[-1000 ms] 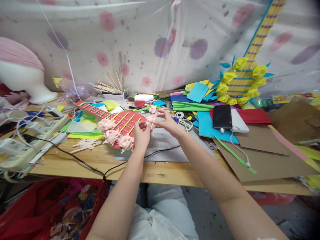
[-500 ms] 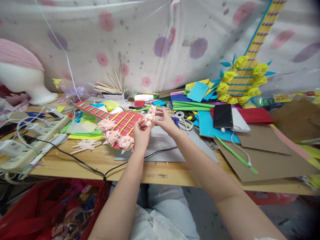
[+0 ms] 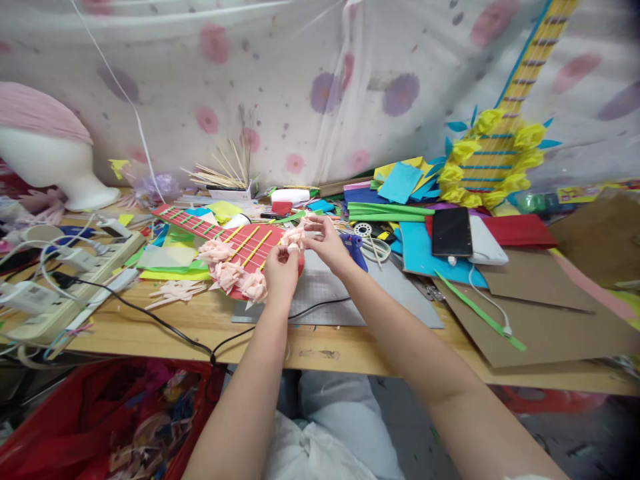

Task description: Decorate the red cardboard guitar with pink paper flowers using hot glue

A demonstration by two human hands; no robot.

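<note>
The thumb and fingertips of the left hand (image 3: 281, 270) are pinched together on the pale pink crepe flower (image 3: 293, 236), which is placed at one o'clock from that hand. The fingers of the right hand (image 3: 327, 241) are curved and partly spread, and the flower is touched by their tips from three o'clock; whether it is also gripped there cannot be told. The white box (image 3: 231, 195) is set at eleven o'clock from the left hand and is filled with thin wooden sticks (image 3: 215, 176). The red bag (image 3: 53, 420) is seen at eight o'clock, with mixed craft scraps (image 3: 153, 430) heaped in it. The red paper guitar (image 3: 240, 245) is laid with its body at ten o'clock from the left hand, just beside it, and its neck is pointed toward ten o'clock. More pink flowers (image 3: 228, 275) are fixed along the body's near edge. The blue glue gun (image 3: 356, 251) is stood near the right hand, at about four o'clock
</note>
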